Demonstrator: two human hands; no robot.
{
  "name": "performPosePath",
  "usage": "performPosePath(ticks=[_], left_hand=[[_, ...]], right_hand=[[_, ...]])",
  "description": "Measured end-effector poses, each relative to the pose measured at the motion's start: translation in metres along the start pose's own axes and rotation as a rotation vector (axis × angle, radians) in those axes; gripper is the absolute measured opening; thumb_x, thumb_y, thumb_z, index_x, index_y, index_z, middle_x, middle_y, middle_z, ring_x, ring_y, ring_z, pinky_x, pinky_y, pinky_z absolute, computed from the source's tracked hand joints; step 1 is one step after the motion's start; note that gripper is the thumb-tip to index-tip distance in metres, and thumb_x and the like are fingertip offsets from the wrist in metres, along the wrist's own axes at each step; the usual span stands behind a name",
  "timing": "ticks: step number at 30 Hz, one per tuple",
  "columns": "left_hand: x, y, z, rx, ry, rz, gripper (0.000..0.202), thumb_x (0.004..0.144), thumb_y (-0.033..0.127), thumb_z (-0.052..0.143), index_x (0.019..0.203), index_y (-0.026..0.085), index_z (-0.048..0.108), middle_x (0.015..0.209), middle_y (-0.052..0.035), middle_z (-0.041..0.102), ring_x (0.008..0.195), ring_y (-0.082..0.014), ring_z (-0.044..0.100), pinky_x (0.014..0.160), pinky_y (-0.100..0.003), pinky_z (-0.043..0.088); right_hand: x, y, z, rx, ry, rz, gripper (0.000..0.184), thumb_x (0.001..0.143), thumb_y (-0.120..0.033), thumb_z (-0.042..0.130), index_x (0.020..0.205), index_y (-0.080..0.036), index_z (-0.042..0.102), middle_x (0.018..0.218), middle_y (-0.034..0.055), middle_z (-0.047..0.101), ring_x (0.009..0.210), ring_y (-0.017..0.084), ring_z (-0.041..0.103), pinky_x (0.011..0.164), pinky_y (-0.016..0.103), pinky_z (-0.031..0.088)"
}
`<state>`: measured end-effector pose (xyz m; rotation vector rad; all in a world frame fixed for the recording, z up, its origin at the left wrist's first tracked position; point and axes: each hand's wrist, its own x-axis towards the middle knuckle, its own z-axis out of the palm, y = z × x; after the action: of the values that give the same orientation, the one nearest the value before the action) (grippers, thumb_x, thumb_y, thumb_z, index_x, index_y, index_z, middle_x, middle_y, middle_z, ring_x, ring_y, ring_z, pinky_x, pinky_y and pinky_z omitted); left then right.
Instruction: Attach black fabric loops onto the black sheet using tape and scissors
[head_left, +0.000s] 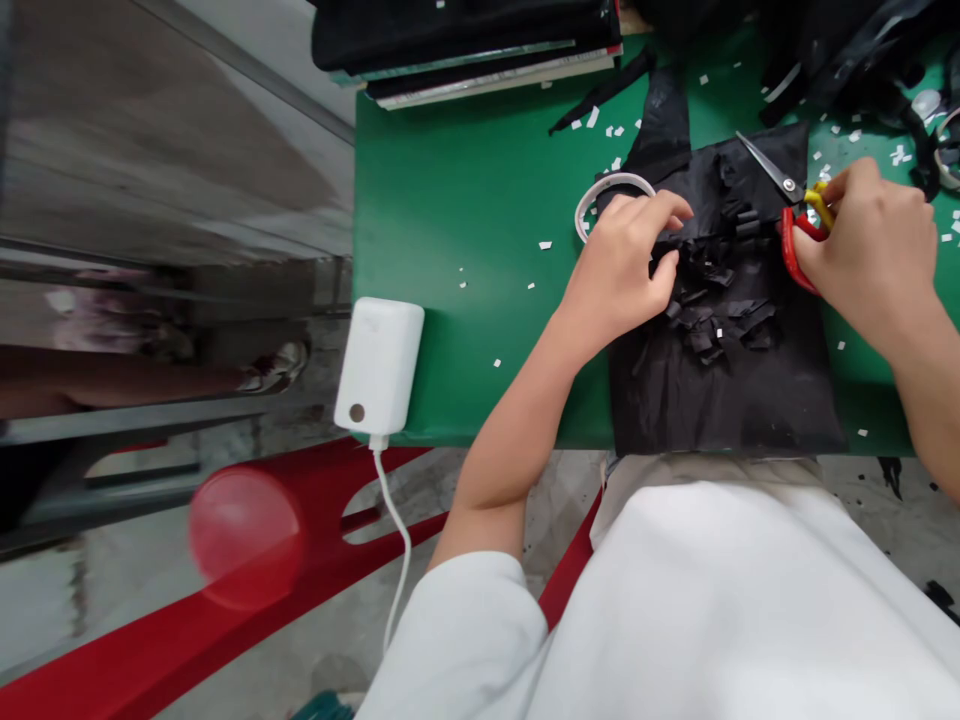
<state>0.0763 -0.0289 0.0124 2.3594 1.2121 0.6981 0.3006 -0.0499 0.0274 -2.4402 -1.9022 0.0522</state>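
My right hand (877, 250) is closed around the red and yellow handles of a pair of scissors (787, 187). The blades look closed or nearly so and point to the upper left, over a flat black sheet (720, 400), perhaps plastic or fabric. Small curled black scraps (712, 262) lie in a heap on the middle of that sheet. My left hand (626, 260) hovers at or rests on the sheet's left edge, thumb and forefinger apart beside the scraps. Partly hidden behind its knuckles is a white ring (581, 215), like a tape roll.
Tiny white paper bits (545, 245) dot the green tabletop (465, 200). A white power bank (382, 365) with a cable stands at the left edge. Books (495, 80) lie under a black item at the back; black material (847, 60) is piled back right. Red chair (150, 640) below left.
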Motion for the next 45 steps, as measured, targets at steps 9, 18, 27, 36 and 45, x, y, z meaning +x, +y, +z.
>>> performPosePath(ticks=[9,18,27,36,45], left_hand=[[0.001,-0.005,0.007,-0.181,0.078,-0.071,0.028,0.082,0.005,0.056,0.103,0.024,0.059,0.091,0.0006,0.074,0.095,-0.0171,0.073,0.089,-0.032,0.057],[0.000,0.005,0.003,-0.514,0.163,-0.087,0.019,0.087,0.033,0.067,0.102,0.025,0.061,0.094,-0.0003,0.071,0.101,-0.0214,0.074,0.087,-0.038,0.063],[-0.006,0.026,0.013,-0.707,0.197,-0.014,0.019,0.086,0.041,0.070,0.096,0.026,0.063,0.088,0.0043,0.072,0.090,-0.0151,0.075,0.076,-0.029,0.066],[-0.006,0.024,0.014,-0.744,0.197,0.034,0.024,0.085,0.040,0.070,0.103,0.026,0.063,0.094,0.0023,0.069,0.090,-0.0161,0.075,0.071,-0.028,0.066],[-0.006,0.018,0.015,-0.784,0.099,-0.003,0.033,0.084,0.047,0.070,0.107,0.026,0.060,0.086,0.0035,0.064,0.085,-0.0153,0.075,0.075,-0.032,0.066]], right_hand=[[-0.004,0.001,0.001,-0.075,-0.013,-0.126,0.039,0.082,-0.042,0.066,0.108,-0.013,0.064,0.108,0.0178,0.071,0.101,0.040,0.068,0.079,0.058,0.056],[-0.002,0.007,0.000,0.309,0.375,-0.537,0.027,0.090,-0.040,0.054,0.101,-0.017,0.062,0.096,0.0113,0.070,0.096,0.029,0.067,0.085,0.049,0.056],[-0.026,-0.015,0.013,0.999,0.162,-0.721,0.022,0.091,-0.047,0.062,0.099,-0.027,0.063,0.086,0.0030,0.072,0.072,0.019,0.067,0.059,0.034,0.052],[-0.024,-0.013,0.013,1.054,0.066,-0.679,0.026,0.089,-0.046,0.065,0.075,-0.025,0.058,0.064,-0.0018,0.062,0.052,0.011,0.049,0.047,0.031,0.037],[-0.023,-0.012,0.014,1.065,0.108,-0.647,0.019,0.087,-0.041,0.067,0.077,-0.027,0.059,0.066,-0.0017,0.060,0.053,0.013,0.047,0.049,0.032,0.035]])
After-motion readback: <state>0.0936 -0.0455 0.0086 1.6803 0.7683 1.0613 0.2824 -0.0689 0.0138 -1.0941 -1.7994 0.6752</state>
